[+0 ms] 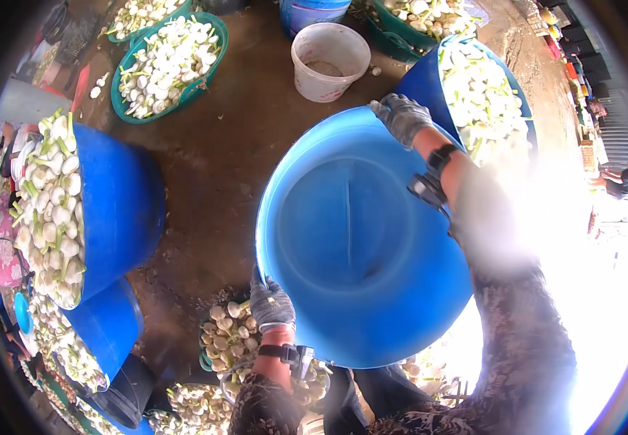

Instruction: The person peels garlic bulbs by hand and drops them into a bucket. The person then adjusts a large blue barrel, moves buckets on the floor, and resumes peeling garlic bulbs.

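Observation:
A big round blue tub (346,210) stands in front of me with its mouth toward me and nothing inside it. My left hand (272,303), in a grey glove, is closed over the tub's near left rim. On the far right rim sits my right hand (404,118), also gloved, its fingers wrapped over the edge. Both wrists carry dark straps with small devices. Beside my left hand, garlic bulbs (225,333) lie in a green container, partly hidden. Just past my right hand rises another blue tub (426,90), heaped with trimmed garlic.
Blue tubs full of garlic (122,196) line the left side. Green basins of garlic (212,61) stand at the back, next to a white bucket (330,61) on the wet brown floor (205,203). Strong glare hides much of the right side. A person (618,177) is far right.

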`<control>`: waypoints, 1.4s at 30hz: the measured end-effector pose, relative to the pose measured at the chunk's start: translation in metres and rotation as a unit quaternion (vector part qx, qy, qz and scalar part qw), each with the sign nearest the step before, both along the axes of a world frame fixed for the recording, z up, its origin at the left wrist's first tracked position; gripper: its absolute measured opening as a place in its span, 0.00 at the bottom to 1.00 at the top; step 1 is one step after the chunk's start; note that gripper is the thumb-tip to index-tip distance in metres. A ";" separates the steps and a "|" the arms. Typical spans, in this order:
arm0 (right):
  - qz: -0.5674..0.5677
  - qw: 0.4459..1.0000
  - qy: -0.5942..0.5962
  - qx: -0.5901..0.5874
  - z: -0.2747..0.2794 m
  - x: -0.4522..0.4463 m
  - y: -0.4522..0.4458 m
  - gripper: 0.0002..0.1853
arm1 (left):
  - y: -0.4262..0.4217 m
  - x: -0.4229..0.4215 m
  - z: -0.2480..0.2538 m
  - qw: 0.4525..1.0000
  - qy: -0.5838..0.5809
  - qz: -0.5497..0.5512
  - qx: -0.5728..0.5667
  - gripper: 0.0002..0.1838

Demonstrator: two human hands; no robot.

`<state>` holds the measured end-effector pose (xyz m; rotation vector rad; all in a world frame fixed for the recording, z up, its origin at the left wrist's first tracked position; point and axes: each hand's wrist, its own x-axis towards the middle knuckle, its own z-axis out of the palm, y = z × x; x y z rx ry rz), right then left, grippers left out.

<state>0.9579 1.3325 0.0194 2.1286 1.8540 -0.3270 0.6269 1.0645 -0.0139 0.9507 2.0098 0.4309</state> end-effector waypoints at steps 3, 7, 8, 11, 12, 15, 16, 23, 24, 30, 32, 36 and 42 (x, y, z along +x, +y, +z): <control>-0.017 0.999 0.028 -0.043 0.002 0.004 0.014 0.33 | 0.001 -0.001 0.003 0.999 0.030 -0.017 0.001 0.22; 0.078 0.986 0.107 -0.101 -0.020 0.030 0.025 0.37 | -0.005 0.000 -0.003 0.998 0.027 0.002 0.051 0.25; -0.021 0.971 0.189 -0.147 -0.015 0.027 0.030 0.37 | -0.008 0.000 -0.010 0.997 0.020 0.008 0.078 0.26; -0.120 0.940 0.249 -0.201 -0.012 0.022 0.054 0.38 | -0.010 -0.004 -0.011 0.996 0.021 0.004 0.089 0.29; -0.095 0.942 0.214 -0.240 -0.007 0.019 0.065 0.38 | -0.010 -0.005 -0.010 0.997 0.025 -0.003 0.076 0.29; 0.057 0.951 0.094 -0.289 -0.013 0.004 0.102 0.36 | 0.000 0.004 0.006 0.997 0.015 0.009 0.074 0.27; 0.043 0.957 0.097 -0.269 -0.027 0.002 0.117 0.35 | 0.002 0.007 0.013 0.998 0.027 -0.003 0.054 0.27; -0.033 0.958 0.230 -0.165 -0.082 -0.046 0.177 0.33 | -0.001 0.009 0.008 0.997 0.057 -0.020 0.057 0.31; -0.098 0.943 0.277 -0.155 -0.093 -0.048 0.182 0.33 | -0.001 0.008 0.009 0.997 0.042 -0.016 0.056 0.32; -0.114 0.930 0.297 -0.185 -0.115 -0.050 0.210 0.40 | -0.005 0.003 0.005 0.996 0.059 -0.031 0.062 0.30; -0.113 0.934 0.262 -0.214 -0.130 -0.047 0.220 0.41 | -0.005 0.001 0.005 0.995 0.071 -0.039 0.058 0.29; -0.082 0.955 0.187 -0.214 -0.176 -0.038 0.214 0.39 | -0.007 -0.002 0.001 0.993 0.078 -0.046 0.076 0.27; 0.191 0.954 0.032 -0.227 -0.183 -0.040 0.226 0.28 | -0.003 0.001 0.006 0.997 0.055 -0.026 0.053 0.20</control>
